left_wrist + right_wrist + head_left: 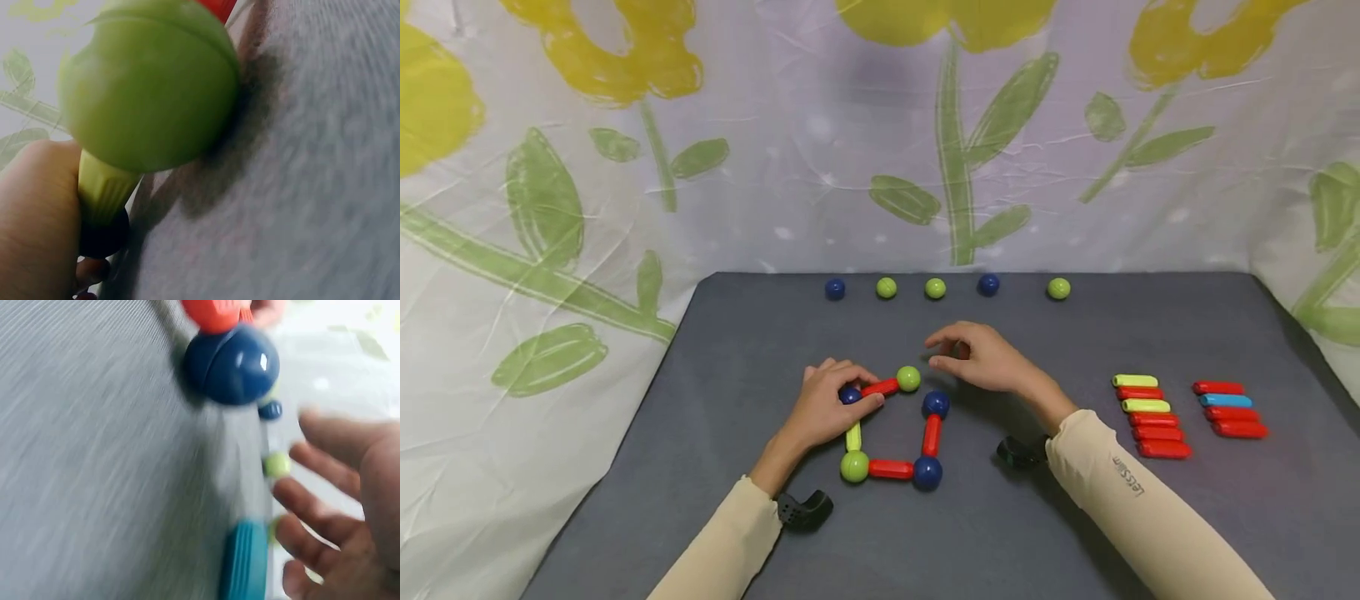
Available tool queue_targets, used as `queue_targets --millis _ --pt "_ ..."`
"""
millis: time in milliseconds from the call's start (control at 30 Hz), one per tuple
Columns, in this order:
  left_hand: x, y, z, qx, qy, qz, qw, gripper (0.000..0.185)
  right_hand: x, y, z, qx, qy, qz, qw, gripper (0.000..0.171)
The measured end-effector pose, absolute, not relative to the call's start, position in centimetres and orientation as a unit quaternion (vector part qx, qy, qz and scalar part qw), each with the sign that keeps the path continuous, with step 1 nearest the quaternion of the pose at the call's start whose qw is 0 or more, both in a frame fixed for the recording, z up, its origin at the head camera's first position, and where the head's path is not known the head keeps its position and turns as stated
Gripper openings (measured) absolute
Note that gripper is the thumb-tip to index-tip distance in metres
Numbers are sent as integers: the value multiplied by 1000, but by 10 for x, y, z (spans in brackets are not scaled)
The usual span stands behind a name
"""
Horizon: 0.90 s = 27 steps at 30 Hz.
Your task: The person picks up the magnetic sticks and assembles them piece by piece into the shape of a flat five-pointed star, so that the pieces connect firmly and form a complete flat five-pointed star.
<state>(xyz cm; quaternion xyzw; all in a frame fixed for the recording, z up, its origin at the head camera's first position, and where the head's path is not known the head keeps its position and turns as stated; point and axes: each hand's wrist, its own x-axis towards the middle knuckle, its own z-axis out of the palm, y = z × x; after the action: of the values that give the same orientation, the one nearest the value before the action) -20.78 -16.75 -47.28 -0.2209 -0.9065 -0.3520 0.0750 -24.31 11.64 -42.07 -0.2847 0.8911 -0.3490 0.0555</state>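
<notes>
The left hand (pixel 831 408) pinned the frame's far-left blue ball (pixel 850 395) and red stick (pixel 881 387) on the counter (pixel 715 400). Right of it, the right hand (pixel 981 360) hovered, fingers loose; whether it held anything I couldn't tell. Keeping the frame steady seemed wise.

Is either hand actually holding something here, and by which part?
The left hand grips the stick-and-ball frame at its far-left corner, over the blue ball. The right hand hovers with fingers curled; whether it holds anything cannot be told.

Five spare balls (pixel 935 288) are lying in a row beyond both hands at the grey mat's (pixel 715 400) far edge, and two stacks of spare sticks (pixel 1187 412) are sitting well right of the right hand.
</notes>
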Motion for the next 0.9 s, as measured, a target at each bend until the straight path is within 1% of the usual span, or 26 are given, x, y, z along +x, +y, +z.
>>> queue_targets --millis 67,100,200,333,400,500,667,800,900 --pt "-206 -166 -473 -214 -909 -350 77 20 -238 131 -424 -252 908 -334 17 33" --pt "-206 -165 -473 -210 -910 -348 77 20 -236 137 -425 -236 916 -324 8 33" --pt "-205 -159 -474 -197 -918 -336 78 21 -231 154 -431 -204 933 -295 13 32" --pt "-208 -146 -473 -179 -927 -319 77 23 -228 163 -436 -190 934 -300 29 20" --pt "-208 -140 -473 -176 -927 -321 77 23 -229 162 -439 -190 928 -319 26 16" --pt "-207 -135 -474 -179 -925 -326 80 22 -230 156 -443 -196 913 -357 23 16" --pt "-207 -132 -474 -186 -921 -330 87 22 -229 146 -444 -188 888 -418 48 19" --pt "-209 -130 -475 -183 -922 -330 92 21 -224 135 -442 -159 879 -445 65 21" --pt "-208 -129 -475 -179 -923 -327 92 21 -220 126 -444 -124 878 -460 56 22"
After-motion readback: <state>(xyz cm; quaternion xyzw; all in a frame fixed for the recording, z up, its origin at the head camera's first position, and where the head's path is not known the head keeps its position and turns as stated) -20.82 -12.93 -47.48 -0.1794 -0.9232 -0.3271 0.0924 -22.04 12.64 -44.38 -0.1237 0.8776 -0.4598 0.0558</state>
